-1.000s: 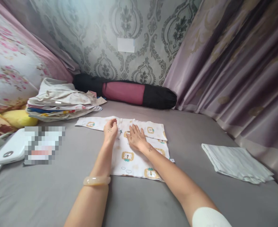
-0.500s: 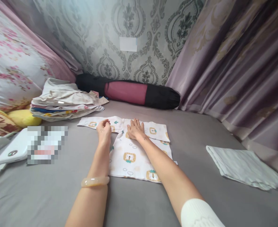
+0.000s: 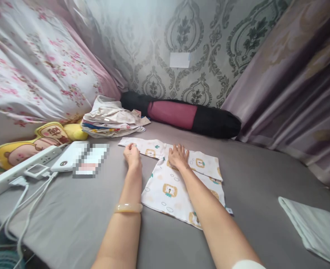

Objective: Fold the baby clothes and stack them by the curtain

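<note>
A white child's shirt [image 3: 156,186] printed with lion faces lies spread on the grey bed sheet, one sleeve reaching out to the left and the other folded part lying across its top right. At the left sleeve, near its cuff, is my left hand [image 3: 131,155], its fingers curled in on the fabric; the fingertips are partly hidden. My right hand [image 3: 179,157] lies flat on the upper middle of the shirt, fingers spread. A small tag shows at the shirt's right edge.
Folded clothes [image 3: 111,117] are piled at the back left, beside a black and maroon roll bag [image 3: 172,115]. A folded pale cloth [image 3: 316,228] lies right. On the left are a yellow plush [image 3: 16,155], a power strip [image 3: 21,170], cables and a white device [image 3: 68,158].
The view has turned left, so everything sits farther right. My left hand has slid along the sleeve toward its cuff. My right hand stays flat on the shirt.
</note>
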`<state>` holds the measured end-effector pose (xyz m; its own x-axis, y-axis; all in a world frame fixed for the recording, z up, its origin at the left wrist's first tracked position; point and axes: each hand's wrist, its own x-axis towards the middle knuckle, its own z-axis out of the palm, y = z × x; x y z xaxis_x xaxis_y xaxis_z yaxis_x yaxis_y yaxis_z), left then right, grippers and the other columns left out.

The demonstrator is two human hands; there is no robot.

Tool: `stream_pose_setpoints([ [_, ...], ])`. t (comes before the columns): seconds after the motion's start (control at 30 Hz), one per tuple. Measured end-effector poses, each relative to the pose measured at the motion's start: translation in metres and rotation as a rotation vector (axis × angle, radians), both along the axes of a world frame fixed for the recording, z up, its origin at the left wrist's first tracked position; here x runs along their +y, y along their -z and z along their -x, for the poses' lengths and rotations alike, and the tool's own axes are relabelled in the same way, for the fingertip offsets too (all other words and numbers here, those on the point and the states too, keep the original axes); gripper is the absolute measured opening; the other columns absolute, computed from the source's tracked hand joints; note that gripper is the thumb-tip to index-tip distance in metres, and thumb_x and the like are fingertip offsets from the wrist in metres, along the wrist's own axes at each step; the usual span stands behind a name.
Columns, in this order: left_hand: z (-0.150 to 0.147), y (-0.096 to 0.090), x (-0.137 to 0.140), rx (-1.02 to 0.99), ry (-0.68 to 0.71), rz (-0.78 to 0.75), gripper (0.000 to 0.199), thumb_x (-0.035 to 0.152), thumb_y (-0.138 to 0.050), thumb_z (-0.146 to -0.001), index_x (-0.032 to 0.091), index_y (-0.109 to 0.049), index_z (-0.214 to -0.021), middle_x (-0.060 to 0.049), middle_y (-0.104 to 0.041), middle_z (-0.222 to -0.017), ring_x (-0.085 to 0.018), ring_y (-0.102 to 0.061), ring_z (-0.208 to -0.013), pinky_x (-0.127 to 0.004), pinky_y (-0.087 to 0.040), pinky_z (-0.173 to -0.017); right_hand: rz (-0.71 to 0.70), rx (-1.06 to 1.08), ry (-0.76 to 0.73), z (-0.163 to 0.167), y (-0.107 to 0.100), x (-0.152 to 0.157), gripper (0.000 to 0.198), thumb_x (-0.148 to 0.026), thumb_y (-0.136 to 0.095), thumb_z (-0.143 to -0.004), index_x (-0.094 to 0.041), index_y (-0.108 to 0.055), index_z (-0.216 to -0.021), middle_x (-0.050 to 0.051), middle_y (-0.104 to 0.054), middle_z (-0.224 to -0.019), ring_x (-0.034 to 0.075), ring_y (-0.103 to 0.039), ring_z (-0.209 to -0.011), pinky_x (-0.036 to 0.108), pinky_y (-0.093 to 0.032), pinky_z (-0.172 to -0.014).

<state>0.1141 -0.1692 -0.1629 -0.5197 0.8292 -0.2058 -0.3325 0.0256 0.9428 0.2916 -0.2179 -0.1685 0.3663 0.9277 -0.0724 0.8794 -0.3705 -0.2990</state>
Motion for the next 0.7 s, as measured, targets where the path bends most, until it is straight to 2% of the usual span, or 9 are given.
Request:
stream_pose_setpoints([
  [0.13, 0.004, -0.014, 0.0, -0.101, -0.09, 0.09, 0.009, 0.022, -0.045, -0.084, 0.017, -0.053, -0.081, -0.002, -0.055, -0.083, -0.012, -0.061, -0.07, -0.021, -0.049, -0.059, -0.032, -0.032, -0.006, 0.0, 0.005, -0.001, 0.06, -0.042, -0.015, -0.099, -0.015, -0.03, -0.151, 0.011, -0.02, -0.16, 0.027, -0.011, -0.147, 0.052, -0.002, -0.115],
  [0.4, 0.007, -0.029, -0.007, -0.362, -0.042, 0.145, 0.026, 0.035, -0.035, -0.096, 0.016, -0.05, -0.085, -0.004, -0.054, -0.089, -0.01, -0.06, -0.06, -0.022, -0.049, -0.057, -0.031, -0.071, -0.016, 0.001, 0.006, 0.0, 0.059, -0.041, -0.017, -0.099, -0.015, -0.031, -0.15, 0.012, -0.022, -0.159, 0.027, -0.012, -0.147, 0.053, -0.003, -0.114],
  [0.57, 0.007, -0.031, -0.009, -0.344, 0.034, 0.209, 0.034, 0.037, -0.03, -0.098, 0.015, -0.053, -0.087, -0.004, -0.055, -0.081, -0.011, -0.058, -0.056, -0.022, -0.047, -0.052, -0.046, -0.07, -0.017, 0.0, 0.007, 0.0, 0.058, -0.041, -0.019, -0.099, -0.014, -0.034, -0.149, 0.013, -0.024, -0.158, 0.029, -0.014, -0.146, 0.054, -0.006, -0.114],
  [0.7, 0.005, -0.03, -0.008, -0.333, 0.019, 0.205, 0.036, 0.041, -0.032, -0.097, 0.015, -0.056, -0.087, -0.004, -0.055, -0.082, -0.011, -0.056, -0.055, -0.023, -0.046, -0.053, -0.056, -0.046, -0.017, -0.001, 0.005, -0.001, 0.058, -0.04, -0.022, -0.099, -0.013, -0.035, -0.148, 0.015, -0.025, -0.157, 0.03, -0.016, -0.146, 0.055, -0.007, -0.115],
])
